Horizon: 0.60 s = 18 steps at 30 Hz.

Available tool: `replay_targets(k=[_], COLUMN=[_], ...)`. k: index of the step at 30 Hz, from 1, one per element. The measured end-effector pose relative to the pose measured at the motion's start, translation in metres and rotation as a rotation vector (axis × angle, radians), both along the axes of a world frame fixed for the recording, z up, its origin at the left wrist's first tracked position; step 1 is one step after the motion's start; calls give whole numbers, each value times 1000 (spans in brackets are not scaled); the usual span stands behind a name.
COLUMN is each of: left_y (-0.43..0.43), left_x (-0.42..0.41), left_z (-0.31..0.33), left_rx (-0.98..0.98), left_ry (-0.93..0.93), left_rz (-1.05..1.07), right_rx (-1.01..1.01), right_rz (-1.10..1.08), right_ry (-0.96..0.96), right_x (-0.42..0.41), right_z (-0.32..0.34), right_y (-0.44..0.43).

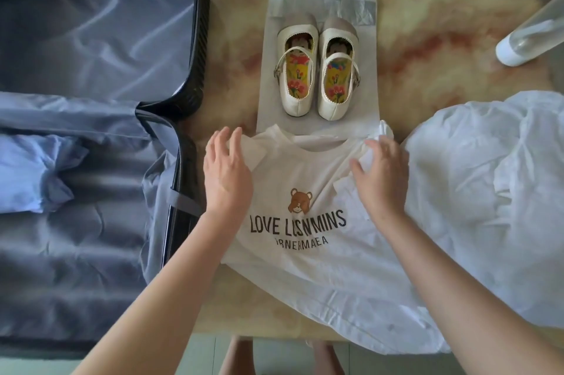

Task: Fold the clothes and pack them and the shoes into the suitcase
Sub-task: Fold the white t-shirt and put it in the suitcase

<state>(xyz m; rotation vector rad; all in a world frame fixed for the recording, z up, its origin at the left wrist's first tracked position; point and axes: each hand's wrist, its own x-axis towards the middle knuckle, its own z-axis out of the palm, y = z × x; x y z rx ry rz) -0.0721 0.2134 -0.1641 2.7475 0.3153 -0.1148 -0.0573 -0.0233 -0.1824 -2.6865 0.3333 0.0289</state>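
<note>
Dark hard-shell suitcase with grey-blue lining (91, 54): one. Cream strap shoes with floral insoles (297, 99): two. White bear-print T-shirt (305, 255): one. Crumpled white garment (473, 191): one. Light blue bundled garment (30, 173): one. Flat pale grey bag (265, 93): one. Clear white-capped bottle (531, 35): one. Marbled table (442, 48): one.

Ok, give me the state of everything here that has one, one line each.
Dark hard-shell suitcase with grey lining: open, lying flat.
Light blue garment: bundled inside the suitcase.
White bear-print T-shirt: spread face up, unfolded.
Cream strap shoes: paired on white paper, unpacked.
Crumpled white garment: unfolded, on the table.
Left hand: open, resting on the T-shirt.
Right hand: open, resting on the T-shirt's sleeve.
</note>
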Motion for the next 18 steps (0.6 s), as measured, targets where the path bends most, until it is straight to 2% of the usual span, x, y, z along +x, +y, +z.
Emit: replay_targets(k=[5,9,15,18], left_y=[-6,-6,3,5], left_x=[33,54,50,45], left_z=[-22,-39,-32,-17], left_rx=[-37,-90,-217,-305], left_ry=[166,361,303,223], left_rz=[-136,-52,55,179], right_rx=[140,249,355,459], right_rz=[-196,-331,-372,-333], right_ry=[177,245,301,201], right_x=[37,44,27,12], right_z=[-13,-15,-14,-2], right_y=[-10,-12,-14,-18])
